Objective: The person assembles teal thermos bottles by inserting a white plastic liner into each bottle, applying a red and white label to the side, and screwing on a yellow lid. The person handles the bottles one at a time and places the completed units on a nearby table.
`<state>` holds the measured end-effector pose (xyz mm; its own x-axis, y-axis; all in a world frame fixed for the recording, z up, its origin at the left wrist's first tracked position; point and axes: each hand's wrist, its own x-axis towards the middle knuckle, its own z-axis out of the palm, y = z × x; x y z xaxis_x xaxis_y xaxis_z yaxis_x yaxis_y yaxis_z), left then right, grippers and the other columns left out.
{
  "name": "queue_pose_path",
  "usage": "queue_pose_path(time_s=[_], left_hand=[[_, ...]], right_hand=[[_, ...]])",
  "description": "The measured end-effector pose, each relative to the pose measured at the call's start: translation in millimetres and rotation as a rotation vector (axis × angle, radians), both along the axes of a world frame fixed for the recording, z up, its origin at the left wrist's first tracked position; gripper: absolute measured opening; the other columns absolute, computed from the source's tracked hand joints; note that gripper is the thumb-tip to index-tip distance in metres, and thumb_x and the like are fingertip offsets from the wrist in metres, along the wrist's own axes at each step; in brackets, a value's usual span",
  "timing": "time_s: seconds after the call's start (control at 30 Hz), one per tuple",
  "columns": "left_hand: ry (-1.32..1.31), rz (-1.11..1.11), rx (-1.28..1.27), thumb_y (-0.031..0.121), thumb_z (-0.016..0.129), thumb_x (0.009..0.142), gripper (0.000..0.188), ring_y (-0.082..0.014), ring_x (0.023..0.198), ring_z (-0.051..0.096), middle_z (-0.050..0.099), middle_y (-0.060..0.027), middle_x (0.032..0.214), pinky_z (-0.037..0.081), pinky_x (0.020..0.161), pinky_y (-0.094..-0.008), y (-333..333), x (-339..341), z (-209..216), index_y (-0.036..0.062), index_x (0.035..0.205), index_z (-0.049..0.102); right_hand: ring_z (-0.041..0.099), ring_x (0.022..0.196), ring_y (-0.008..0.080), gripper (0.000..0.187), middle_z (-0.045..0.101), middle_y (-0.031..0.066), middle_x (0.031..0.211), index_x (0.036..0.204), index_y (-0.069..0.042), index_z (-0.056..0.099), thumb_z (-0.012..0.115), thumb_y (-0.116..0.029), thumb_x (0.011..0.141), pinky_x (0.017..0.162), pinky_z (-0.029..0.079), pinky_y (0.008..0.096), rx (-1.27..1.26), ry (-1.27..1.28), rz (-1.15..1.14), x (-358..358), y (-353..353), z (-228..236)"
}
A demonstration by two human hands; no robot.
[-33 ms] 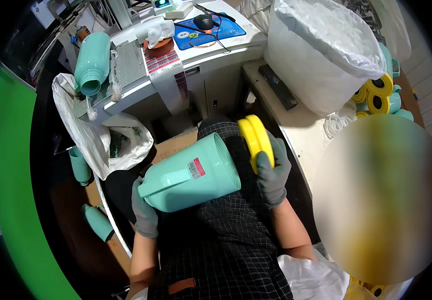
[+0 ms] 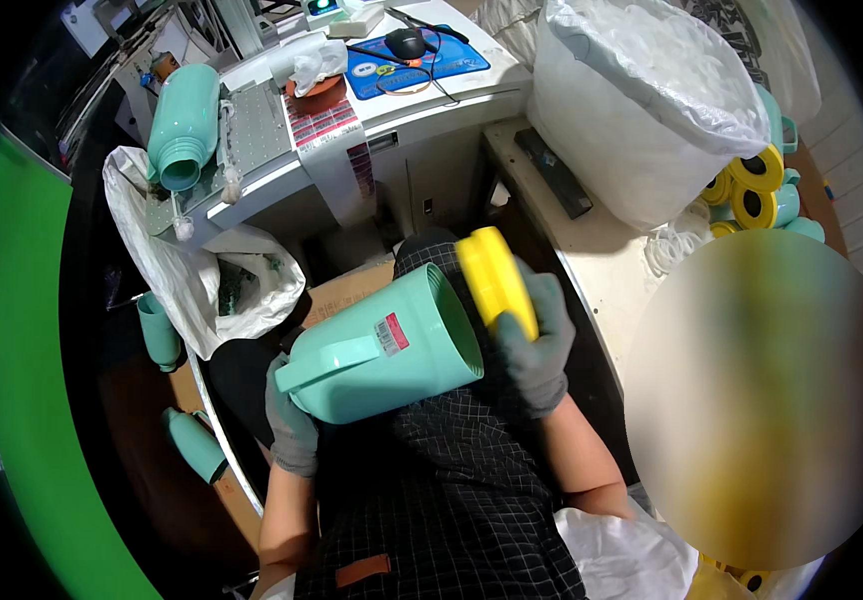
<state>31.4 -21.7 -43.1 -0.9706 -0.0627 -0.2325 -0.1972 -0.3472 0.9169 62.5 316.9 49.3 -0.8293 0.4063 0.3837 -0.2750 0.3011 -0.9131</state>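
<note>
A turquoise jug [image 2: 382,350] with a side handle and a small red-and-white label lies tilted across my lap, its wide threaded mouth pointing right. Gray-gloved, my left hand [image 2: 292,420] is closed round the jug's lower left end, below the handle. My right hand [image 2: 537,345], in a matching glove, grips a yellow ring-shaped cap [image 2: 495,280] between thumb and fingers. The cap is on edge just right of the jug's mouth, slightly above it and not touching. Part of its far side is hidden by my fingers.
Ahead stands a white workbench with a second turquoise jug [image 2: 185,125], a label strip [image 2: 327,125] and a mouse [image 2: 407,43]. A full white sack [image 2: 632,130] is at right, near yellow-ringed jugs [image 2: 757,190]. An open white bag [image 2: 262,285] hangs at left, beside turquoise jugs [image 2: 195,445].
My right hand has brought the yellow cap a little left, closer to the jug's mouth, and tilted it. The jug and my left hand have barely moved.
</note>
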Motion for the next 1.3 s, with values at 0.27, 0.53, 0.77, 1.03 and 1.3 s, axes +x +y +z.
queue_pose_path(time_s=[0.27,0.53,0.77,1.03,1.3], left_hand=[[0.234,-0.339,-0.722,0.030,0.043,0.111,0.042,-0.0235,0.119,0.063,0.065,-0.0130,0.130,0.051,0.101,-0.0350,-10,18,5,0.0005,0.138,0.057],[0.409,-0.015,-0.654,0.029,0.042,0.110,0.038,-0.0192,0.107,0.063,0.066,-0.0103,0.114,0.051,0.095,-0.0323,-2,16,12,-0.0011,0.127,0.059],[0.387,0.116,-0.668,0.034,0.039,0.112,0.039,-0.0122,0.090,0.062,0.065,-0.0039,0.098,0.050,0.086,-0.0273,13,10,57,0.0015,0.113,0.061],[0.322,0.054,-0.391,0.033,0.043,0.112,0.035,-0.0120,0.092,0.063,0.064,-0.0040,0.105,0.053,0.087,-0.0282,3,1,59,0.0022,0.119,0.059],[0.107,-0.027,0.204,0.022,0.050,0.109,0.023,-0.0136,0.087,0.067,0.067,-0.0050,0.101,0.057,0.083,-0.0284,38,2,81,0.0035,0.117,0.061]], right_hand=[[0.058,0.098,0.0275,0.056,0.062,0.0148,0.112,0.134,0.002,0.065,0.069,-0.028,0.087,0.087,0.050,0.0375,0.328,0.223,0.243,19,-14,2],[0.057,0.095,0.0244,0.053,0.062,0.0140,0.108,0.138,0.006,0.061,0.059,-0.025,0.094,0.086,0.048,0.0347,0.231,0.121,0.181,32,-27,4],[0.056,0.092,0.0196,0.056,0.059,0.0117,0.105,0.136,0.006,0.062,0.055,-0.038,0.104,0.083,0.047,0.0322,0.092,0.103,0.096,34,-31,10],[0.059,0.106,0.0205,0.082,0.063,0.0122,0.115,0.140,0.003,0.059,0.039,-0.067,0.103,0.097,0.045,0.0370,-0.377,-0.041,0.286,45,-8,-3],[0.023,0.159,0.0308,0.100,0.029,0.0202,0.169,0.163,0.001,0.027,0.016,-0.078,0.102,0.130,0.013,0.0438,-0.278,0.131,0.386,-8,15,40]])
